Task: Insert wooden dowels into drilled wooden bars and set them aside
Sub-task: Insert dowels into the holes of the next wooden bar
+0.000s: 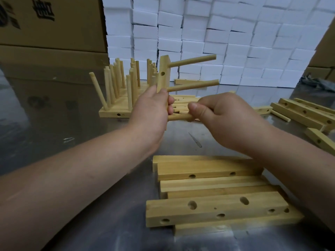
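Note:
My left hand (pixel 151 113) grips a drilled wooden bar (pixel 164 73) held upright above the table. Two dowels (pixel 193 85) stick out of the bar to the right, one near its top and one at mid height. My right hand (pixel 223 118) is curled round a third dowel (pixel 179 117), whose left end meets the bar's lower part behind my left fingers. Whether it sits in a hole is hidden. Finished bars with upright dowels (pixel 123 91) stand at the back left.
Several drilled bars (pixel 213 192) lie stacked in front of me on the metal table (pixel 90 134). More bars (pixel 306 113) lie at the right, loose dowels (pixel 183 104) behind my hands. Cardboard boxes (pixel 52 24) and a wall of white foam blocks (pixel 217 42) stand behind.

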`<state>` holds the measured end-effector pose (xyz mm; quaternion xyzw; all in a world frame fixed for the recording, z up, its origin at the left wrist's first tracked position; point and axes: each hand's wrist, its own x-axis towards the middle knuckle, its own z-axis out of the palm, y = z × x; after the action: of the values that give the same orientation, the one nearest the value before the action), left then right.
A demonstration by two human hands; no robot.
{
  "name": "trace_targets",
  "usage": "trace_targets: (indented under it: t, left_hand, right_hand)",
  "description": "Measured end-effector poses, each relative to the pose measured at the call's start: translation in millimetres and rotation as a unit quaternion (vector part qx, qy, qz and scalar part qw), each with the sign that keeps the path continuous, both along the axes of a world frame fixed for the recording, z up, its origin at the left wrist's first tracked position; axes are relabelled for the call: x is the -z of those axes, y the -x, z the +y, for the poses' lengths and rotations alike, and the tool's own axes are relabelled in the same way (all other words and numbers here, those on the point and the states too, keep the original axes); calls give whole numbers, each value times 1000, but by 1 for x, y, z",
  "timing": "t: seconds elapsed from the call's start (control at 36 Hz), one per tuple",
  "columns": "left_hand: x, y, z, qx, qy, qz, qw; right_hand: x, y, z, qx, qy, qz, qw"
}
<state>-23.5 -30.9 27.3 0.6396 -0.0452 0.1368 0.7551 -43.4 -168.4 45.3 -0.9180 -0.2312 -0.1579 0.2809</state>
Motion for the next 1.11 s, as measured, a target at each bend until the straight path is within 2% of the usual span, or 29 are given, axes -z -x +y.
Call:
trace_targets:
  t: [0.17,0.33,0.39,0.61,0.86,0.97,1.11]
  left_hand:
    - [-3,0,2,3,-20,-34,999]
    - [-1,-1,4,5,-17,-15,1000]
    - [-1,-2,4,5,-19,-21,1000]
    - [-2,-1,6,16,-39,-55,998]
    - [-3,0,3,30,-76,-87,993]
    - [-2,0,4,44,-91,-92,991]
    - [1,-3,9,60,-124,-72,988]
  right_hand:
    - [-1,2,0,-1,13,41,999]
    - [2,5,2,16,85,-57,995]
    - [2,5,1,11,65,-52,996]
    - [5,4,2,-1,-41,66,997]
    - [1,6,-1,0,-149,199,969]
    - [0,6,-3,9,-150,192,970]
    - [2,0,-7,37,-146,115,982]
